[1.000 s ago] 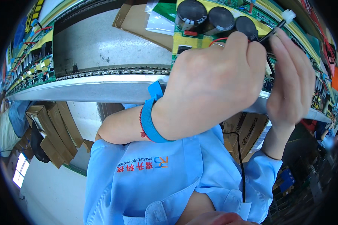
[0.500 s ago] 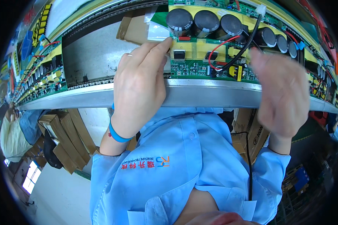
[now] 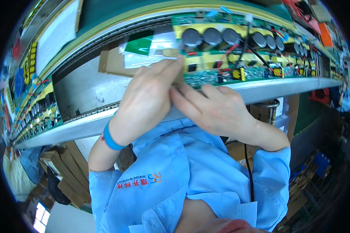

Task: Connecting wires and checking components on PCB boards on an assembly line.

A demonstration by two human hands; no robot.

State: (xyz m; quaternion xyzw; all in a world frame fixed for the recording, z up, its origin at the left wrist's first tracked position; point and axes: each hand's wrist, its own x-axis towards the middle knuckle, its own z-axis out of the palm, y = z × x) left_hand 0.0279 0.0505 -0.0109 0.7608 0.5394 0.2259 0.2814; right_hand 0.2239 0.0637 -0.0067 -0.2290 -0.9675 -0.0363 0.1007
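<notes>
- Your left hand (image 3: 146, 101) is reaching over the metal rail (image 3: 260, 91), its fingers lying close together and pointing at the left end of the green circuit board (image 3: 198, 79).
- The board is lying beyond the rail, just right of those fingertips, which are appearing to meet its edge; you cannot tell whether they are gripping it.
- Your right hand (image 3: 217, 110) is bending in at the board's near left corner, its fingers slightly parted, the leading tips sitting beside your left hand; whether they are pinching anything is hidden.
- Black round capacitors (image 3: 212, 37) are standing on the board, right of your left fingertips.
- A black cable (image 3: 245, 46) is crossing the board, well apart from both hands.
- A clear bag (image 3: 157, 42) is lying just beyond your left hand.
</notes>
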